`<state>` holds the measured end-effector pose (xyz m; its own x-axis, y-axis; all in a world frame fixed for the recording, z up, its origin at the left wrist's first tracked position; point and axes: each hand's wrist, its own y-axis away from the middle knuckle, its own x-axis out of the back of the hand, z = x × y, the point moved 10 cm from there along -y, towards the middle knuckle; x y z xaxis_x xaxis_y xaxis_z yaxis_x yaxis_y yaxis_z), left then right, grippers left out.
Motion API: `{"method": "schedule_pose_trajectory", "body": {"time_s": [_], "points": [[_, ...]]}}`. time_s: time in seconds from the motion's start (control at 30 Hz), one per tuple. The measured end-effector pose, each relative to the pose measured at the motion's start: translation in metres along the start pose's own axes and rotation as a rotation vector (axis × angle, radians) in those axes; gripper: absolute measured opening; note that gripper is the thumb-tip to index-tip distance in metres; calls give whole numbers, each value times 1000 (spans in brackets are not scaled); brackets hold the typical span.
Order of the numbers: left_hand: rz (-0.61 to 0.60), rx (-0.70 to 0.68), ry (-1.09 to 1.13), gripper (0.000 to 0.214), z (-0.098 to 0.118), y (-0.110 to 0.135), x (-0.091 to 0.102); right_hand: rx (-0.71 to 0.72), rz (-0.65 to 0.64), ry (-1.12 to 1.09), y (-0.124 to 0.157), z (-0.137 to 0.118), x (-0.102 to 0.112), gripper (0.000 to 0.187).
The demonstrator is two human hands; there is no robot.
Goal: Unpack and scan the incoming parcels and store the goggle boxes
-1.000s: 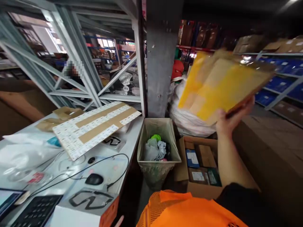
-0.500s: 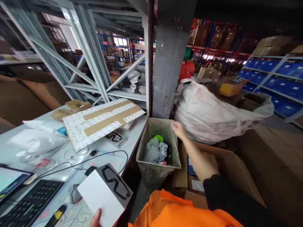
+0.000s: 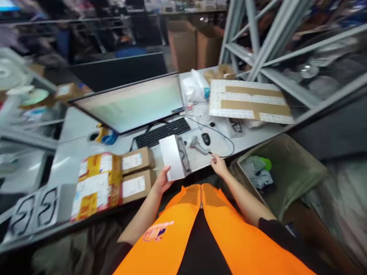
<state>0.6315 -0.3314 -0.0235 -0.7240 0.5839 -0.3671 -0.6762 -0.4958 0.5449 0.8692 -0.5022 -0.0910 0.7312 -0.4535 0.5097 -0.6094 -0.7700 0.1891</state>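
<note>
My left hand [image 3: 163, 179] grips the lower left edge of a white box [image 3: 171, 158]; its side carries a picture of dark goggles. The box is tilted above the table's front edge. My right hand [image 3: 218, 165] is at that edge too, its fingers drawn together by the cable end of a grey barcode scanner [image 3: 200, 146]. Whether they pinch the cable or only lie beside it I cannot make out. The scanner lies on the table, close to a black mouse [image 3: 205, 138].
Behind the box are a keyboard [image 3: 162, 131] and a monitor [image 3: 132, 103]. Taped cartons [image 3: 99, 181] and goggle boxes [image 3: 47, 206] line the left front. A label-covered cardboard sheet [image 3: 252, 104] lies at the back right. A waste bin [image 3: 298, 172] stands at the right.
The view has swung left to the desk. My right hand has moved from above the waste bin to the table edge by the scanner. The white box stays in my left hand.
</note>
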Motion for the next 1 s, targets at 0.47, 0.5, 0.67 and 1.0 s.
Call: {"method": "schedule_pose_trajectory", "body": {"time_s": [0.47, 0.5, 0.67, 1.0], "points": [[328, -463, -553, 131, 8, 19, 94, -267, -102, 560, -130, -3, -93, 80], [356, -484, -635, 129, 10, 22, 93, -276, -98, 549, -135, -2, -93, 79], [429, -513, -701, 121, 12, 28, 89, -319, -97, 322, -156, -4, -82, 71], [59, -20, 500, 80, -21, -21, 42, -64, -436, -197, -85, -71, -16, 41]]}}
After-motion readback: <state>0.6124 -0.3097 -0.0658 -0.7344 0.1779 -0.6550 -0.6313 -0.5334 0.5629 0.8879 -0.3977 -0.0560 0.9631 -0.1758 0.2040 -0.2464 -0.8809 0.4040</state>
